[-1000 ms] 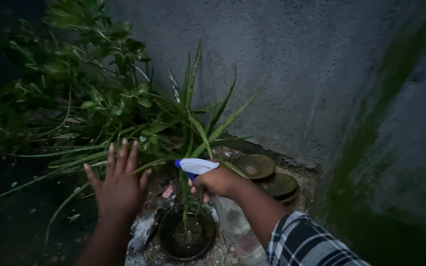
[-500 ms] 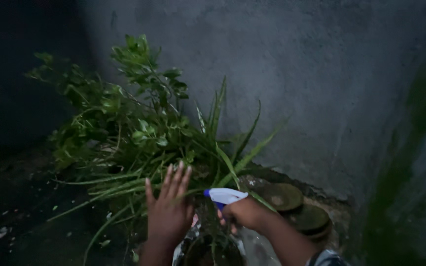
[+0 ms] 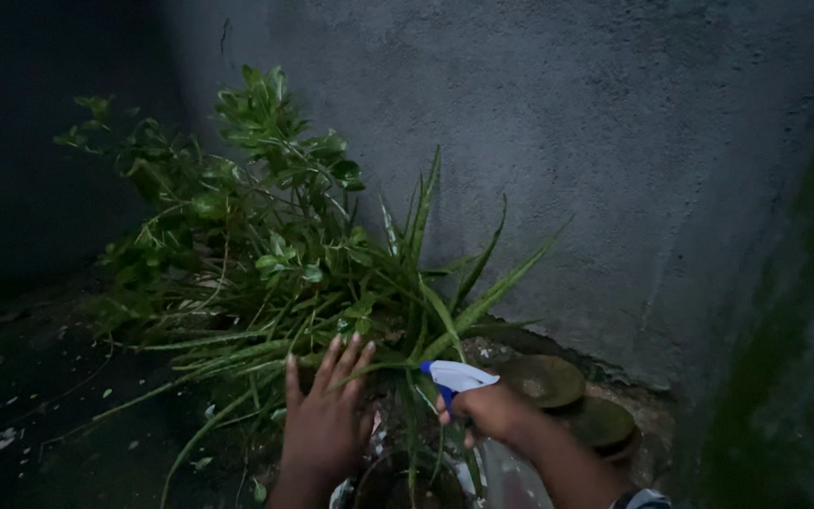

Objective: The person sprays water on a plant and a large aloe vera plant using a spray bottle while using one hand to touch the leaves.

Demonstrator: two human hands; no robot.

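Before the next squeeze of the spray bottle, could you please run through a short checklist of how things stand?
1. Grip: right hand closed around the neck of the spray bottle: ok.
2. Aim: white nozzle points left, toward the long-leaved plant: ok.
3. Free hand: left hand is open, fingers spread against the leaves, beside the nozzle's line: cannot tell if it is clear of the spray.
4. Pot upright below the hands: cannot tell, mostly cut off by the frame's edge.
5. Water left in the bottle: cannot tell, too dark.
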